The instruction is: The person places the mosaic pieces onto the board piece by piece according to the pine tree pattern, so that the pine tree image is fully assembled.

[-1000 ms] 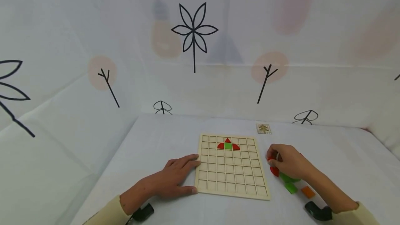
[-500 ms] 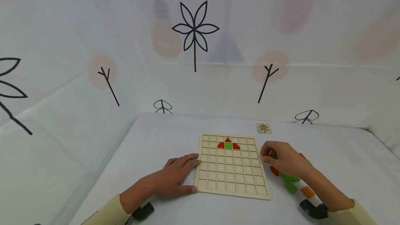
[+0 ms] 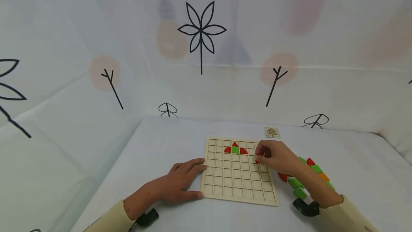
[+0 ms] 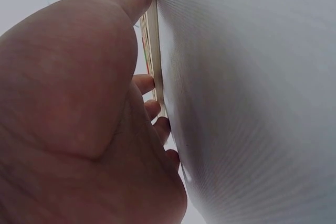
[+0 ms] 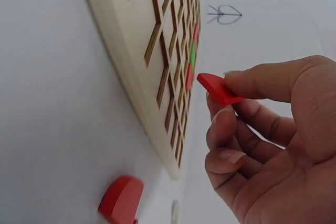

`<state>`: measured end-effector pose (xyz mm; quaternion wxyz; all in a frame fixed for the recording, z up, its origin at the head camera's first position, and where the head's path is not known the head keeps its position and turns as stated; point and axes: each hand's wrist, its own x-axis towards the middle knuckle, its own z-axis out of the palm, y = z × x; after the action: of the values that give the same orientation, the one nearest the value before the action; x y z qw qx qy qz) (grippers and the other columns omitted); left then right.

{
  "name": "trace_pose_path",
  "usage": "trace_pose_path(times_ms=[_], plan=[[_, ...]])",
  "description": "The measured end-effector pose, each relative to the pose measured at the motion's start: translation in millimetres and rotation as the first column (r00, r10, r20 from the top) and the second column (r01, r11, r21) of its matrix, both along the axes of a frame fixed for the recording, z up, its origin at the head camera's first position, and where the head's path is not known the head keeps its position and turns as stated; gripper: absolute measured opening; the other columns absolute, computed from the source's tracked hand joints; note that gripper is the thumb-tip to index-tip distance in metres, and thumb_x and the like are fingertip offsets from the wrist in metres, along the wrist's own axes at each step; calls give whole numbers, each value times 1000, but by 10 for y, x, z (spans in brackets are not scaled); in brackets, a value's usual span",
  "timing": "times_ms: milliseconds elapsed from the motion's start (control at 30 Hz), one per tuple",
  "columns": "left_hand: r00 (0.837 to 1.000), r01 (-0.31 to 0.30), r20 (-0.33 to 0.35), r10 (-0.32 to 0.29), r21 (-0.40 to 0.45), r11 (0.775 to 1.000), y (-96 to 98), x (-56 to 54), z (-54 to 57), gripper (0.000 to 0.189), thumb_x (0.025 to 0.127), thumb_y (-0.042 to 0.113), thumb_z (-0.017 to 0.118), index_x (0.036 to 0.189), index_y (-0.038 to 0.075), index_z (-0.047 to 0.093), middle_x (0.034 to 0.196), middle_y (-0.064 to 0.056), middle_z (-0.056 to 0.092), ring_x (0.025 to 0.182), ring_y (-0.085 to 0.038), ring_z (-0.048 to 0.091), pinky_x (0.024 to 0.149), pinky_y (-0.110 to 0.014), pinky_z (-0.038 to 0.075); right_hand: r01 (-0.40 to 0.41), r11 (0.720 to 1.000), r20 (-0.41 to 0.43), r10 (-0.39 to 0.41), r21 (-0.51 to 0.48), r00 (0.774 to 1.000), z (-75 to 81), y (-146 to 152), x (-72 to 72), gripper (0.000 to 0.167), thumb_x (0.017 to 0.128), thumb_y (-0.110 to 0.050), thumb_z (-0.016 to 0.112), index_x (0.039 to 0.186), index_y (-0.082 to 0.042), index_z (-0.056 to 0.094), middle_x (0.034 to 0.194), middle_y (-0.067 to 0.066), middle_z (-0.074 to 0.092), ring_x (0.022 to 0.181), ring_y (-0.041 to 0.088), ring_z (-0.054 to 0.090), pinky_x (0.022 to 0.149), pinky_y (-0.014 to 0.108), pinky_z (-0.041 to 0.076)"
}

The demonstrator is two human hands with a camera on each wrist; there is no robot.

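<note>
A pale wooden grid board (image 3: 226, 182) lies on the white table. Near its far edge, a red triangle (image 3: 234, 144) sits above a green square (image 3: 235, 150), which has a red curved-edged tile (image 3: 227, 149) on its left and another (image 3: 243, 151) on its right. My right hand (image 3: 280, 158) is over the board's right side, pinching a red tile (image 5: 216, 88) with one curved edge between thumb and fingers. The tile is tilted and clear of the grid in the right wrist view. My left hand (image 3: 180, 183) rests on the table, its extended fingers and thumb touching the board's left edge.
Right of the board lie several loose tiles: green (image 3: 299, 193), orange (image 3: 323, 177) and red (image 3: 283, 177), partly hidden by the right forearm. A small card (image 3: 271, 132) with a tree pattern lies behind them. Patterned white cloth walls (image 3: 206, 92) enclose the table.
My right hand has moved left from the loose tiles to above the board, carrying the red tile. More loose tiles are now uncovered. The left hand stays put.
</note>
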<state>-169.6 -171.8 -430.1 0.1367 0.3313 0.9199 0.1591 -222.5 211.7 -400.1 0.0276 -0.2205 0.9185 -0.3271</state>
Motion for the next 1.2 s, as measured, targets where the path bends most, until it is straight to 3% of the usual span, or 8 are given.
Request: trace_pose_path(times_ms=[333, 733, 1067, 1200], plan=[[1000, 14, -3, -14, 19, 1000, -6, -7, 0, 83, 101, 71, 54, 167, 32, 24, 176, 7, 13, 161, -16, 21, 123, -55, 23, -45, 998, 4, 46, -46, 999, -56, -272, -165, 9, 97, -8, 76, 96, -12, 68, 86, -4, 66, 77, 15, 59, 70, 27, 52], [1000, 13, -4, -13, 16, 1000, -8, -8, 11, 82, 101, 69, 55, 167, 31, 24, 176, 6, 14, 160, -16, 22, 123, -55, 24, -99, 989, 8, 101, -108, 995, -81, -543, -327, 10, 96, -6, 75, 92, -11, 67, 80, -3, 65, 72, 14, 58, 66, 30, 51], [1000, 22, -13, -22, 25, 999, -11, -5, 32, 83, 101, 70, 54, 167, 29, 25, 176, 5, 15, 160, -17, 22, 122, -56, 24, -147, 982, -1, 148, -116, 989, -100, -878, -365, 3, 97, -5, 73, 95, -7, 73, 84, -3, 69, 74, 11, 61, 69, 30, 52], [1000, 19, 0, -19, 31, 999, -11, 2, 48, 83, 101, 70, 55, 167, 29, 26, 176, 4, 15, 160, -17, 22, 122, -56, 24, -124, 986, 10, 126, -110, 992, -123, -986, -372, 3, 98, -8, 73, 95, -8, 74, 87, -5, 70, 77, 10, 63, 73, 31, 53]])
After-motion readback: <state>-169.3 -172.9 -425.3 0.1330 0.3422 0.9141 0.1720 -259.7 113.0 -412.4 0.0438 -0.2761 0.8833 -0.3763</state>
